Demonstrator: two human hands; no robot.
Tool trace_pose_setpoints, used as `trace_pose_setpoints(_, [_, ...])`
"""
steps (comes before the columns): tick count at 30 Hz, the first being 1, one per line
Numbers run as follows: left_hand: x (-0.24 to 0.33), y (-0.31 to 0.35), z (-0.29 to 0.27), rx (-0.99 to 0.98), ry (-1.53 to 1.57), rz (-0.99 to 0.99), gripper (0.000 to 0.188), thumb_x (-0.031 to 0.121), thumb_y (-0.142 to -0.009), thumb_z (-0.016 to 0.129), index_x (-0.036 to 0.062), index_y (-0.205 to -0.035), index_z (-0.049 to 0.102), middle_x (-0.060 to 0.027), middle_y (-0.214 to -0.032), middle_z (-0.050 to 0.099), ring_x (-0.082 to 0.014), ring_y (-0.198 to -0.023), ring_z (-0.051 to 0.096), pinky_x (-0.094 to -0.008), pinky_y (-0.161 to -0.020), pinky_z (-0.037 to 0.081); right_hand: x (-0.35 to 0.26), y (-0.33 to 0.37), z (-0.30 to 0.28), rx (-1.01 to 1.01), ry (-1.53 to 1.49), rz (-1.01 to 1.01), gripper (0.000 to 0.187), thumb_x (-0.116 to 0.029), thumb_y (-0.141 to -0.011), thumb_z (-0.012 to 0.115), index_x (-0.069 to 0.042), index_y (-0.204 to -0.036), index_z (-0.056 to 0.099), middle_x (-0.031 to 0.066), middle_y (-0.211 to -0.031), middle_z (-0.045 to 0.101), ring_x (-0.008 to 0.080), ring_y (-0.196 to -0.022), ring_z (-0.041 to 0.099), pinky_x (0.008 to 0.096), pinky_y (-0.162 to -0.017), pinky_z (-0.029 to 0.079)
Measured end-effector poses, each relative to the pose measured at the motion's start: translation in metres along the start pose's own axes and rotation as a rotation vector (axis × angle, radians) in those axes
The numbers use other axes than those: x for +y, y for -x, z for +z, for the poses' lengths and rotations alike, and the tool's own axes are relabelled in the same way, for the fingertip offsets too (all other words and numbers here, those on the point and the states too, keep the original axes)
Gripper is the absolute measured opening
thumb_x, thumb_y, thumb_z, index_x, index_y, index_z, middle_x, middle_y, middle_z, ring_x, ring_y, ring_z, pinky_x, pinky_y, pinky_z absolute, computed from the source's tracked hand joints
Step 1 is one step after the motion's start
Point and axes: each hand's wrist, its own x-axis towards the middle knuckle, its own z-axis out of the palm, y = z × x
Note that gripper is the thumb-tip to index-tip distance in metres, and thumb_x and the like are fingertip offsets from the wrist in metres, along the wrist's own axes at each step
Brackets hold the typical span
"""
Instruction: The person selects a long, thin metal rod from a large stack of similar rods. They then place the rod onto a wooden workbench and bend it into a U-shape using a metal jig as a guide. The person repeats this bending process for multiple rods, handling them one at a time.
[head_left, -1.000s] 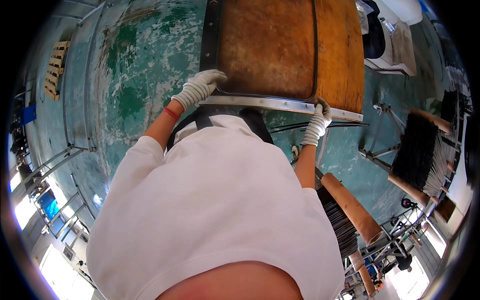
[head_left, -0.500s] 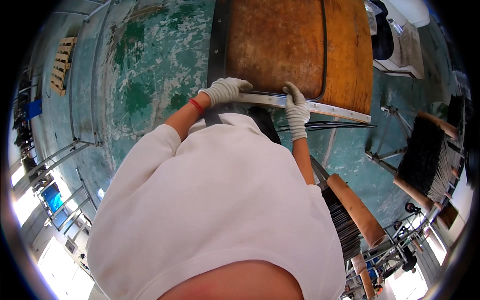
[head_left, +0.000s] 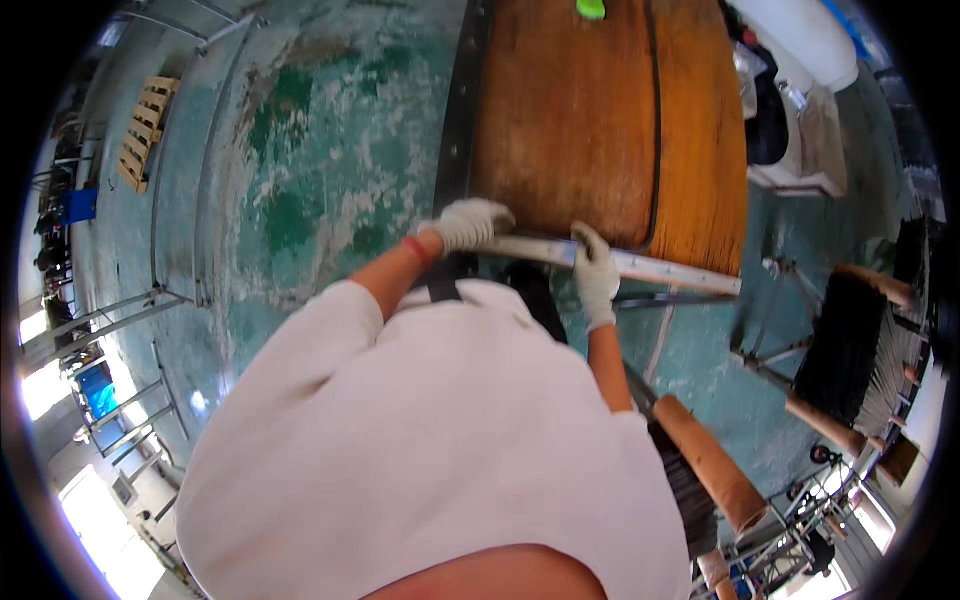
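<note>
In front of me is a wooden table with a pale metal strip along its near edge. A thin black line runs down the wood and curves in along that edge, bordering a darker brown area. My left hand, in a whitish knit glove, is closed at the near left corner, its fingers pointing right. My right hand, gloved alike, is at the same edge further right, thumb and fingers drawn together over the metal strip. Motion blur and the gloves hide what lies between the fingers.
A bright green object lies far on the table. Dark strips stick out below the near edge. To the right stand a brown roll and a rack with black bristle-like material. A wooden pallet is far left.
The table edge and both hands sit lower in the picture, and the left hand has shifted slightly right. The green object has come into view. Both hands remain at the near edge.
</note>
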Motion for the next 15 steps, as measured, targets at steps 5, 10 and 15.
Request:
trace_pose_setpoints(5, [0.01, 0.002, -0.004, -0.03, -0.093, -0.053, 0.036, 0.029, -0.08, 0.065, 0.012, -0.111, 0.061, -0.0095, -0.105, 0.065, -0.0266, -0.1, 0.06, -0.0348, -0.085, 0.048, 0.0, -0.001, -0.004, -0.068, -0.018, 0.031, 0.028, -0.005, -0.086, 0.052, -0.01, -0.112, 0.062, 0.0062, -0.106, 0.065, 0.0163, -0.101, 0.061, 0.0265, -0.088, 0.045])
trace_pose_setpoints(10, [0.047, 0.006, -0.032, -0.198, -0.135, -0.08, 0.036, 0.016, -0.081, 0.059, 0.0077, -0.117, 0.058, -0.0102, -0.109, 0.064, -0.0239, -0.104, 0.06, -0.0317, -0.089, 0.046, -0.011, -0.007, -0.011, -0.046, -0.025, 0.121, 0.024, -0.013, -0.085, 0.056, -0.015, -0.107, 0.064, 0.0082, -0.102, 0.065, 0.0252, -0.096, 0.062, 0.0326, -0.084, 0.047])
trace_pose_setpoints(15, [0.009, -0.02, -0.036, 0.026, 0.006, -0.064, 0.035, 0.019, -0.083, 0.049, 0.0152, -0.116, 0.058, -0.0124, -0.114, 0.061, -0.0304, -0.105, 0.057, -0.0375, -0.091, 0.044, -0.015, -0.048, -0.019, 0.025, 0.087, 0.009, 0.022, -0.013, -0.081, 0.057, -0.015, -0.101, 0.065, 0.0079, -0.103, 0.064, 0.0249, -0.1, 0.059, 0.0323, -0.088, 0.045])
